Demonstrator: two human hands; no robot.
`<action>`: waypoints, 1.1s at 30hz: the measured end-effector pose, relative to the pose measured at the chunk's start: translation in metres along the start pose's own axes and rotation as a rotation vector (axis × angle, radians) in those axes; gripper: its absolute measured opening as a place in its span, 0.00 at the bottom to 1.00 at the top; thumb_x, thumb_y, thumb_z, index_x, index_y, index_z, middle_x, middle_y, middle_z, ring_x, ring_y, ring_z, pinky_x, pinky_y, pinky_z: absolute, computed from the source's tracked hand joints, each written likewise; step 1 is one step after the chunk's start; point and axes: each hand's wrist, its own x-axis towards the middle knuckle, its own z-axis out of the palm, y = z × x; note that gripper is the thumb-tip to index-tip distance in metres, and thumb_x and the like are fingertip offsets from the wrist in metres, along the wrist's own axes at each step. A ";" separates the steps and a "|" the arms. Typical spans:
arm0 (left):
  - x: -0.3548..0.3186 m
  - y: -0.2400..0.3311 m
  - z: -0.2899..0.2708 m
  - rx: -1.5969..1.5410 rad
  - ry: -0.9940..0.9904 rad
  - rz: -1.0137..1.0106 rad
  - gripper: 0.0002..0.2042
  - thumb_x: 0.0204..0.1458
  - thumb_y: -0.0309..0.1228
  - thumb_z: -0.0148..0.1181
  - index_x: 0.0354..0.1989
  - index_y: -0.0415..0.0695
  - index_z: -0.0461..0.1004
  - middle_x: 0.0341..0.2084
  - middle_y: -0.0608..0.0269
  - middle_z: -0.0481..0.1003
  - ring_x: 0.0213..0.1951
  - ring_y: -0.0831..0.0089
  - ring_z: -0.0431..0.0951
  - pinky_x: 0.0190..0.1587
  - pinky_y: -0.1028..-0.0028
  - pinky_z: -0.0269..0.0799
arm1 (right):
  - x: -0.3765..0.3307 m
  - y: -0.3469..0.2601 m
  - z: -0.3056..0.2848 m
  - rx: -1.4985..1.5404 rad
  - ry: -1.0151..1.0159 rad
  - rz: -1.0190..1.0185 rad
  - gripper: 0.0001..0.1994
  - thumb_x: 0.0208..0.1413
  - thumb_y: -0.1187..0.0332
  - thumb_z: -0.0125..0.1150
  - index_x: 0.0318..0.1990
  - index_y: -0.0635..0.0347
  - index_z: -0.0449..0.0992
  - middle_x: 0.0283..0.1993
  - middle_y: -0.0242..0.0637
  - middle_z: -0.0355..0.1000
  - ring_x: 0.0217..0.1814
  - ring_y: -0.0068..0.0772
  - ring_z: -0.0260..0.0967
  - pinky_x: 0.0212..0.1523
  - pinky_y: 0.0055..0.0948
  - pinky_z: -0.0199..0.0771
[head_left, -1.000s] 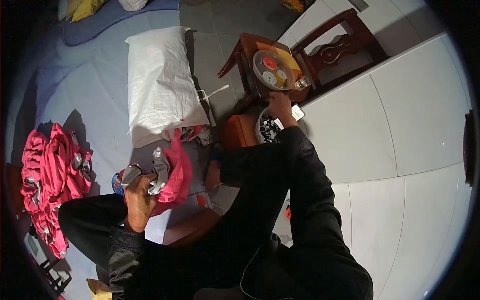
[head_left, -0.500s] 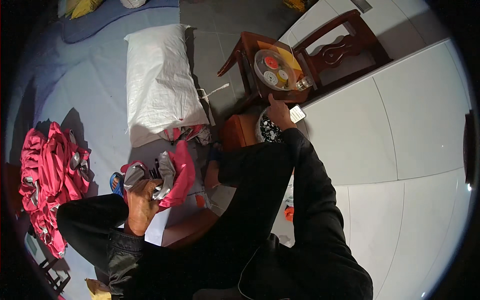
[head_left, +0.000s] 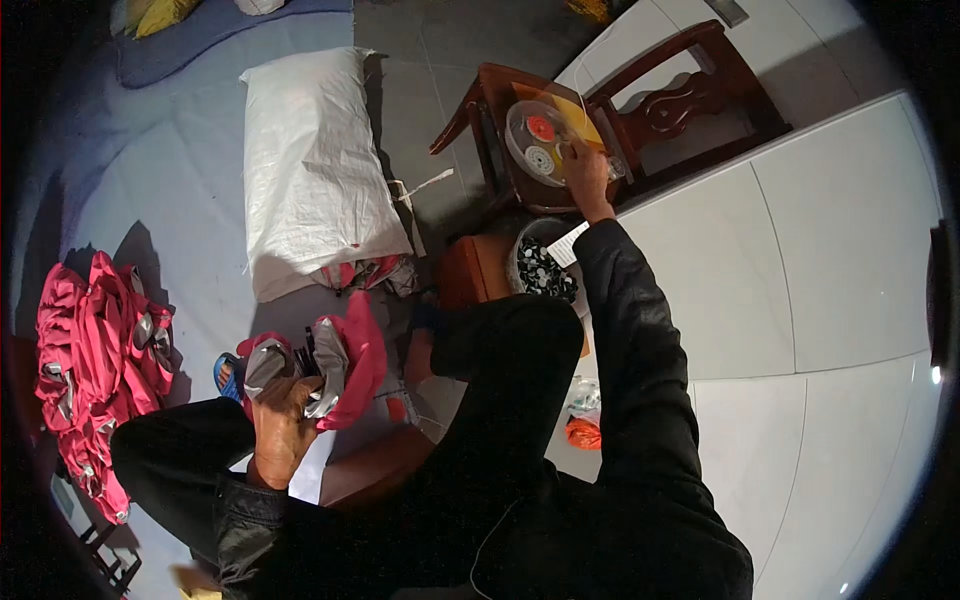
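Note:
My left hand [head_left: 283, 425] is closed on a bunched piece of pink and silver-grey cloth [head_left: 362, 365], held over my lap. Dark thin pieces show among its folds. At the upper right, my right hand [head_left: 587, 175] reaches over a clear round tray [head_left: 520, 160] on a wooden chair. Its fingers are bent together by the tray's right side; what lies between them is too small to make out. An orange-red disc [head_left: 540, 128] and a white disc [head_left: 539, 160] lie in the tray, and a yellow one is partly covered by my hand.
A large white woven sack [head_left: 315, 160] lies on grey-blue sheeting, pink cloth at its mouth. More pink cloth [head_left: 105, 340] is heaped at left. Below the wooden chair [head_left: 690, 110] stand a bowl of black and white pieces [head_left: 540, 270] and an orange-brown box [head_left: 470, 270].
My right hand has moved up and right from the tray's near edge to its right side, its pointing finger now bent in. My left hand keeps its hold on the cloth.

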 end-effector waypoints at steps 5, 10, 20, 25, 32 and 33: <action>0.009 -0.002 0.009 -0.017 -0.031 0.005 0.22 0.30 0.13 0.62 0.40 0.41 0.79 0.31 0.53 0.79 0.36 0.49 0.79 0.41 0.58 0.73 | 0.016 0.070 0.041 -0.209 -0.063 0.004 0.14 0.57 0.57 0.62 0.35 0.61 0.82 0.30 0.50 0.78 0.37 0.55 0.78 0.38 0.49 0.77; 0.013 -0.010 0.014 -0.015 -0.101 0.022 0.23 0.30 0.13 0.61 0.41 0.41 0.78 0.33 0.52 0.79 0.38 0.49 0.79 0.43 0.58 0.74 | 0.024 0.097 0.047 -0.421 -0.171 -0.242 0.17 0.59 0.65 0.65 0.54 0.59 0.77 0.54 0.45 0.76 0.56 0.49 0.74 0.54 0.44 0.76; 0.007 -0.019 0.013 0.040 -0.239 -0.042 0.25 0.28 0.15 0.62 0.44 0.41 0.79 0.39 0.49 0.80 0.44 0.46 0.79 0.48 0.56 0.74 | 0.017 0.061 0.054 -0.060 -0.355 0.249 0.20 0.52 0.61 0.73 0.51 0.57 0.78 0.51 0.42 0.76 0.57 0.47 0.72 0.53 0.47 0.77; 0.012 -0.012 0.013 0.101 -0.122 0.051 0.26 0.26 0.13 0.60 0.41 0.44 0.78 0.30 0.55 0.79 0.36 0.52 0.79 0.40 0.59 0.74 | 0.009 0.062 0.058 -0.105 -0.263 0.230 0.16 0.51 0.65 0.71 0.47 0.58 0.80 0.50 0.43 0.76 0.55 0.49 0.72 0.52 0.48 0.76; 0.007 -0.015 0.010 0.089 -0.203 0.007 0.25 0.31 0.16 0.62 0.44 0.42 0.78 0.39 0.49 0.79 0.44 0.45 0.79 0.48 0.55 0.73 | 0.003 0.061 0.063 -0.215 -0.277 0.117 0.18 0.52 0.73 0.66 0.53 0.58 0.77 0.51 0.46 0.74 0.56 0.56 0.70 0.55 0.49 0.73; 0.008 -0.013 0.009 0.091 -0.202 0.005 0.25 0.31 0.16 0.62 0.44 0.42 0.78 0.39 0.49 0.79 0.44 0.45 0.79 0.48 0.55 0.73 | 0.002 0.063 0.065 -0.204 -0.254 0.087 0.20 0.53 0.74 0.65 0.55 0.58 0.76 0.51 0.47 0.74 0.56 0.57 0.69 0.56 0.50 0.73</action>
